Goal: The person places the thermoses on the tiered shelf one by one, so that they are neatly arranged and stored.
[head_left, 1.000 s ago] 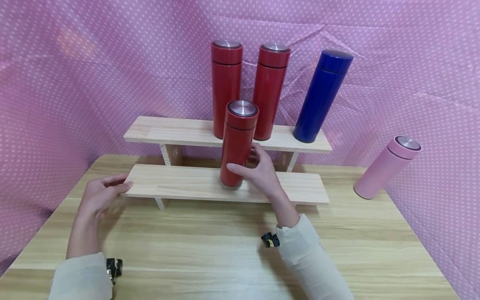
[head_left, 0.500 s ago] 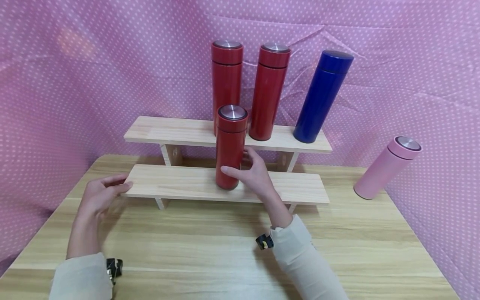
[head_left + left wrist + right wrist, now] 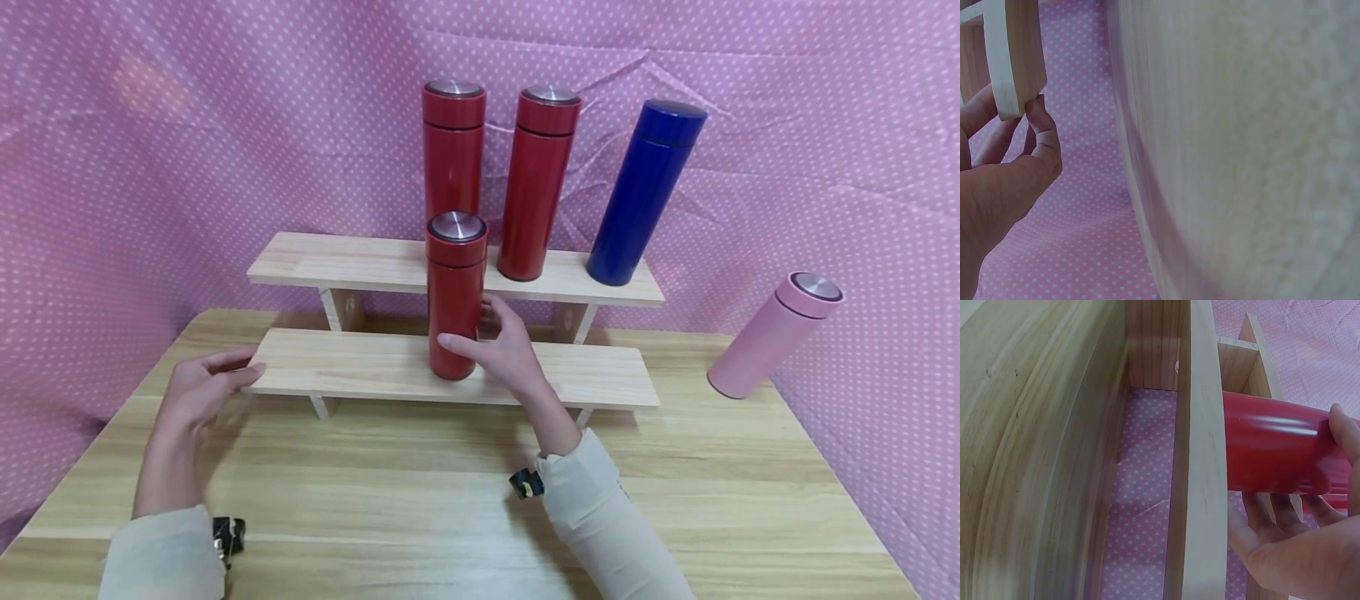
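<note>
Upright on the lower board of a two-step wooden rack point(image 3: 345, 360) stands a red thermos point(image 3: 456, 292) with a silver lid. My right hand point(image 3: 506, 350) grips it low on its right side, thumb in front and fingers behind; the right wrist view shows the red thermos point(image 3: 1282, 447) with its base at the board. With thumb and fingers, my left hand point(image 3: 198, 387) pinches the left end of the lower board, as the left wrist view shows at the board end point(image 3: 1015, 69). Behind, two red thermoses point(image 3: 453, 158) and a blue thermos point(image 3: 645, 196) stand on the upper board.
A pink thermos point(image 3: 776, 333) stands on the wooden table point(image 3: 420, 508) to the right of the rack. Pink dotted cloth point(image 3: 225, 125) hangs behind and along both sides. The held thermos covers the lower part of the left red one behind it.
My right hand has brought the red thermos left and slightly toward me along the lower board, with less shift in the last half second. The left hand stays at the board end.
</note>
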`<state>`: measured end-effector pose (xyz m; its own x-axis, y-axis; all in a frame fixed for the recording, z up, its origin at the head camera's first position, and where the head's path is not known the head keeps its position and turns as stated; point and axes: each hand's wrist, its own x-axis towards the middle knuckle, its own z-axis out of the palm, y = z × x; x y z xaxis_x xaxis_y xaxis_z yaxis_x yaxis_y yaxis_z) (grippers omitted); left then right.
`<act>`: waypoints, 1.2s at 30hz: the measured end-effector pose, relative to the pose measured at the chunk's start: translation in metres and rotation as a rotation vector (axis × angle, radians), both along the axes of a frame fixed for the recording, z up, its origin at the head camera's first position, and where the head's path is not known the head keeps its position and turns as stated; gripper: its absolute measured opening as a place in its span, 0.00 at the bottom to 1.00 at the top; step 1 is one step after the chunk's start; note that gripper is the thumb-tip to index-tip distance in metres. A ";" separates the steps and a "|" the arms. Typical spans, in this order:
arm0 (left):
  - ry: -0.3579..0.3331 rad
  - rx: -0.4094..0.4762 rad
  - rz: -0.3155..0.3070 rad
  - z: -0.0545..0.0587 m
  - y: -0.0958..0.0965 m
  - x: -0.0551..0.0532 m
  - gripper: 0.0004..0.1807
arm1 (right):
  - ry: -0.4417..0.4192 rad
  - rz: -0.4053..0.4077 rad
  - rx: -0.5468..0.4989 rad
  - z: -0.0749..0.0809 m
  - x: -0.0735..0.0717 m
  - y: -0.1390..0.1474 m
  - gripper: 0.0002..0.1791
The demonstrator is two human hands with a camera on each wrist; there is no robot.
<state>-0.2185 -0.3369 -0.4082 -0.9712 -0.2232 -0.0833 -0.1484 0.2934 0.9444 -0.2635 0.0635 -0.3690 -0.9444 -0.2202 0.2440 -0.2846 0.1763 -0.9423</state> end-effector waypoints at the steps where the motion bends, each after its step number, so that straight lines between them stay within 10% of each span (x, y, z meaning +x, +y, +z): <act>1: 0.001 0.006 0.001 0.000 0.000 0.000 0.18 | -0.001 0.001 0.000 0.000 0.000 0.000 0.38; 36: -0.019 0.060 -0.005 0.001 -0.003 -0.001 0.11 | -0.013 0.025 -0.069 -0.001 0.000 0.035 0.35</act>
<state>-0.2199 -0.3399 -0.4073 -0.9705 -0.2122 -0.1148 -0.1650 0.2367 0.9575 -0.2636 0.0984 -0.3696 -0.9421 -0.2266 0.2474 -0.2760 0.1043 -0.9555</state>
